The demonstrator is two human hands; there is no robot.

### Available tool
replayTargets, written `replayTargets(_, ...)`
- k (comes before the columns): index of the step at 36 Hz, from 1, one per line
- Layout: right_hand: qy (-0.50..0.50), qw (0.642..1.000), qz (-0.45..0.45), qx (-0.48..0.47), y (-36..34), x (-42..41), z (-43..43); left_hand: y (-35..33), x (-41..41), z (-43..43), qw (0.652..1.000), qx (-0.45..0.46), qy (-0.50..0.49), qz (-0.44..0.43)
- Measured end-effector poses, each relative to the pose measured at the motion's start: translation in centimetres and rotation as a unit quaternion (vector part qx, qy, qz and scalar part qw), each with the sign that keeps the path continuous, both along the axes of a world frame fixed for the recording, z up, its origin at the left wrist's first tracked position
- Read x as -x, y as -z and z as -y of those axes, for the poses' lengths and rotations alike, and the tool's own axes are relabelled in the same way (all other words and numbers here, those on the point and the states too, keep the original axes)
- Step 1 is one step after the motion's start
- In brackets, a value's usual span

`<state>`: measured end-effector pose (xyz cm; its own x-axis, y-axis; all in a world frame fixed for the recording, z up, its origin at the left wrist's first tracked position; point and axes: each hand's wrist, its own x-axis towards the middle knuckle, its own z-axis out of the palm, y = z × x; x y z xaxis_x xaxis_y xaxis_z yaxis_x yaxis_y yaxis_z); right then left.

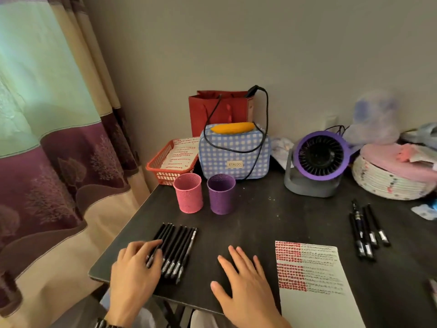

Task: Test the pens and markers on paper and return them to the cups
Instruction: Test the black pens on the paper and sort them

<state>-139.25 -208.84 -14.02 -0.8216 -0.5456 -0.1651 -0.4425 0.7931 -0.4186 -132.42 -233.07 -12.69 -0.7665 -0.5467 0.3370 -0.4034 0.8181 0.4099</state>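
Pens (176, 250) lie in a row at seven o'clock on the desk (272, 223); left hand (134, 268) rests fingers loosely on them, right hand (243, 282) flat, empty, paper (319, 301) at five o'clock.

— What lies on the dark table (272, 228)?
— A row of black pens (176, 250) at left, a smaller cluster (367, 229) at right, beside a sheet of paper (314, 280) marked with red and black test strokes.
— And the cups?
— A pink cup (188, 193) and purple cup (221, 194), upright, side by side.
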Motion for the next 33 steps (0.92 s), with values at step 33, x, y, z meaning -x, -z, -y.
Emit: replayTargets(33,0.412,0.886,-0.212,-0.007,0.2,6.2,-21.8,2.2,7.5,-18.7,0.921,-0.005,0.371,0.12)
